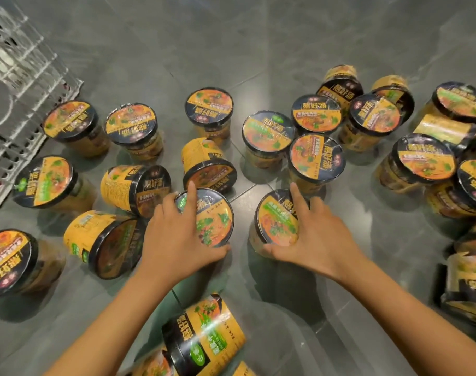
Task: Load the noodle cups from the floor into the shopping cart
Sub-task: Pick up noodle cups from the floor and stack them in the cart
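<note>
Head view: at the far left stands a white wire shopping cart [22,77], blurred; a grey round shape shows through its bars, but its contents cannot be told. Yellow paper noodle cups [68,123] with black-rimmed printed lids are scattered over the grey tiled floor [258,36], some upright, some on their sides. The left hand [174,237] spans the lid of the left-centre cup [215,223], index finger at the far rim and thumb at the near rim, its grip holding that cup. The right hand [322,234] holds the right-centre cup [277,223] in the same grip. There are one cart, two gripped cups and over twenty cups in all; blur at the right edge prevents an exact count.
</note>
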Demonstrator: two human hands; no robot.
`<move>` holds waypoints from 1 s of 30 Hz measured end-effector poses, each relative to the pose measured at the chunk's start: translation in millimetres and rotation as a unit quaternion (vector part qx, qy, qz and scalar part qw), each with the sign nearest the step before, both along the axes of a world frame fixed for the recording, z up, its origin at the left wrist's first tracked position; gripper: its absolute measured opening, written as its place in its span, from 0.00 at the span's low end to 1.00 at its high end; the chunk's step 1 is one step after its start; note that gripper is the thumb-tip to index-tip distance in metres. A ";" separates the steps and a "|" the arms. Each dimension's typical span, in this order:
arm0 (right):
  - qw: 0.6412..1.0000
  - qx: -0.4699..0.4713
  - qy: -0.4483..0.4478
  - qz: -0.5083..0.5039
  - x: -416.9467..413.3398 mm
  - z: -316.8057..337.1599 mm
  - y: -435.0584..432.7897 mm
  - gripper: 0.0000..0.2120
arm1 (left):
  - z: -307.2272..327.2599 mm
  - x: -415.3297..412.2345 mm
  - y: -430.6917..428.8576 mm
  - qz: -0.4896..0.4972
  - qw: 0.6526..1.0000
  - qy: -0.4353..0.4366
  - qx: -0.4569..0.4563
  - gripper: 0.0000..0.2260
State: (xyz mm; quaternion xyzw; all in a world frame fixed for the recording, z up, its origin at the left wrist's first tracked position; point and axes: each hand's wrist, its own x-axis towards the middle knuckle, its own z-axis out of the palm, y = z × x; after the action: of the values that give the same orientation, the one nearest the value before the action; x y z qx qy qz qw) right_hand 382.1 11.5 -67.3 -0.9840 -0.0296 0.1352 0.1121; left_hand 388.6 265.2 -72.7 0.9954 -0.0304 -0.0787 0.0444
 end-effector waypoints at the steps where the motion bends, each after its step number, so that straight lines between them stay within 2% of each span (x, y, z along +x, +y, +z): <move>1: 1.000 -0.016 0.003 0.006 1.3 6.5 1.1 0.61 | 7.7 1.6 3.1 0.005 1.000 0.007 0.002 0.60; 4: 0.999 -0.030 0.041 -0.009 -1.8 38.0 1.7 0.62 | 46.2 -1.7 11.9 0.034 0.998 0.050 0.006 0.60; 7: 0.994 0.006 0.107 -0.031 -19.2 92.8 2.1 0.61 | 109.7 -20.0 15.4 0.064 0.994 0.093 -0.009 0.59; 11: 0.987 0.035 0.151 -0.037 -40.7 197.5 1.9 0.60 | 224.3 -49.8 21.4 0.098 0.985 0.138 -0.032 0.61; 14: 0.990 -0.012 0.141 -0.007 -47.8 284.4 7.6 0.60 | 313.7 -73.1 25.7 0.126 0.979 0.157 -0.028 0.61; 19: 0.986 -0.109 0.109 0.071 -56.6 430.1 24.7 0.59 | 460.2 -116.5 29.7 0.159 0.973 0.159 -0.046 0.60; 22: 0.980 -0.128 0.104 0.114 -69.9 506.4 36.9 0.59 | 541.6 -142.0 29.9 0.211 0.964 0.150 -0.057 0.61; 26: 0.974 -0.101 0.131 0.157 -92.7 590.7 54.7 0.58 | 621.9 -177.9 25.6 0.253 0.956 0.135 -0.060 0.60; 30: 0.970 -0.036 0.167 0.175 -116.9 658.5 68.8 0.57 | 671.8 -221.4 16.2 0.316 0.939 0.113 -0.074 0.60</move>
State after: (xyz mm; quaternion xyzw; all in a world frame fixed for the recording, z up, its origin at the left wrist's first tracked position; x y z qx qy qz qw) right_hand 265.3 80.3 591.1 -0.9304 -0.1771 0.3162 0.0542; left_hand 167.2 281.4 599.1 0.9323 0.2850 -0.1699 0.1438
